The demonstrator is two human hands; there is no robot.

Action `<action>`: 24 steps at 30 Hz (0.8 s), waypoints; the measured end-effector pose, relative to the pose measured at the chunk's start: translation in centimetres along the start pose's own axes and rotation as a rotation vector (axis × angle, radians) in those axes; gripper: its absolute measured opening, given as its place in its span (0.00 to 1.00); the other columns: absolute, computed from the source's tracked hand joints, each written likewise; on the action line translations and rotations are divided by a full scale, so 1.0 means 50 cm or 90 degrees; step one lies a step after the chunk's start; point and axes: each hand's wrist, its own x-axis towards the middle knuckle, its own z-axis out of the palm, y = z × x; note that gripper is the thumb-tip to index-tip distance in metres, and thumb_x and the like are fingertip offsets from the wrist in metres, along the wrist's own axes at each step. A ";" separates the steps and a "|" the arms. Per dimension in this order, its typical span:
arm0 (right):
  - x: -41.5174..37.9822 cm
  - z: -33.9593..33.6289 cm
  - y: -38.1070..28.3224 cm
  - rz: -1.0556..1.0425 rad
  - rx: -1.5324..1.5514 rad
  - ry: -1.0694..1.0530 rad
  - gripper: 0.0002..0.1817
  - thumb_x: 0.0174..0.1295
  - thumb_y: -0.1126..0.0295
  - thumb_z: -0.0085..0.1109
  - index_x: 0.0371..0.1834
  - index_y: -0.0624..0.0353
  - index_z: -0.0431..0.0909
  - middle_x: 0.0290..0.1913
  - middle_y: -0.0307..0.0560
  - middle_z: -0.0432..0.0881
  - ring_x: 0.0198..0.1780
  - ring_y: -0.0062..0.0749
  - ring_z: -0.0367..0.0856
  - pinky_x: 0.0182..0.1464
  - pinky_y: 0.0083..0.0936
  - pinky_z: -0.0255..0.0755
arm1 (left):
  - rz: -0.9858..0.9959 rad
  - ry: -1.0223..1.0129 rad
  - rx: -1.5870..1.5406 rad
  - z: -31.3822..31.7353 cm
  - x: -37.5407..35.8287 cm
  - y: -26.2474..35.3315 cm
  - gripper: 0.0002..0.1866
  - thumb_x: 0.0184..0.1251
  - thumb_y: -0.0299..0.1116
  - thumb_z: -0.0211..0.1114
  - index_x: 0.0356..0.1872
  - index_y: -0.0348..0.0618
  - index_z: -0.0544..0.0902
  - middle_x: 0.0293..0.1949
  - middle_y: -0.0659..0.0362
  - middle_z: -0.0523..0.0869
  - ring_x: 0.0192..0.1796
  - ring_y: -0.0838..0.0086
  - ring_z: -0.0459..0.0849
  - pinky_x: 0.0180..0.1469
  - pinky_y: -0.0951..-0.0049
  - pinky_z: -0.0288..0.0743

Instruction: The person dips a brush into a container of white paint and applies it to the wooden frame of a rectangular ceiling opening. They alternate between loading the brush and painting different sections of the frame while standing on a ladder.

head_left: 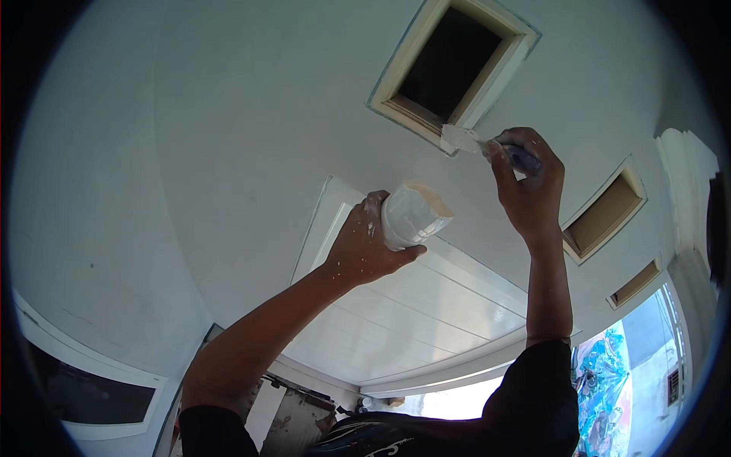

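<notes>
My left hand [364, 242] is raised and wrapped round a cut-off plastic container [411, 217], whose inside looks cream-coloured. White specks dot this hand and wrist. Higher and to the right, my right hand [529, 175] is closed round the purple handle of a putty knife [461, 139]. Its flat, whitish end lies at the lower corner of a cream frame [415, 118] around a dark, square opening [451, 65]. A whiter strip runs along the right side of this frame. My fingers cover part of the handle.
A white panelled door [411, 308] stands below my hands. Two smaller framed openings, the nearer [604, 215] and the farther [636, 283], are in the wall at right. A dark window [91, 385] is at lower left. Bright blue, crinkled sheeting [601, 381] shows at lower right.
</notes>
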 end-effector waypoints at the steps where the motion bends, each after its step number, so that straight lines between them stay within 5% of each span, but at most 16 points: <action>1: 0.003 0.001 -0.003 0.024 0.000 -0.016 0.06 0.68 0.79 0.69 0.44 0.68 0.83 0.39 0.48 0.87 0.38 0.24 0.86 0.45 0.24 0.82 | -0.001 0.001 0.000 0.000 -0.001 0.001 0.54 0.56 0.56 0.83 0.72 0.30 0.63 0.62 0.41 0.74 0.62 0.47 0.80 0.63 0.51 0.81; 10: 0.048 -0.012 0.002 0.059 0.011 -0.017 0.05 0.70 0.74 0.67 0.42 0.67 0.85 0.30 0.42 0.85 0.32 0.17 0.77 0.37 0.20 0.76 | -0.023 -0.005 0.008 -0.009 0.001 0.009 0.54 0.55 0.53 0.85 0.72 0.32 0.62 0.62 0.40 0.78 0.66 0.50 0.81 0.68 0.51 0.78; 24: 0.088 0.027 0.000 0.056 0.063 -0.069 0.06 0.70 0.73 0.67 0.40 0.66 0.84 0.29 0.42 0.86 0.30 0.18 0.80 0.35 0.21 0.76 | 0.013 0.016 0.015 -0.003 -0.003 0.004 0.54 0.55 0.53 0.85 0.72 0.33 0.61 0.63 0.41 0.76 0.65 0.49 0.81 0.67 0.51 0.79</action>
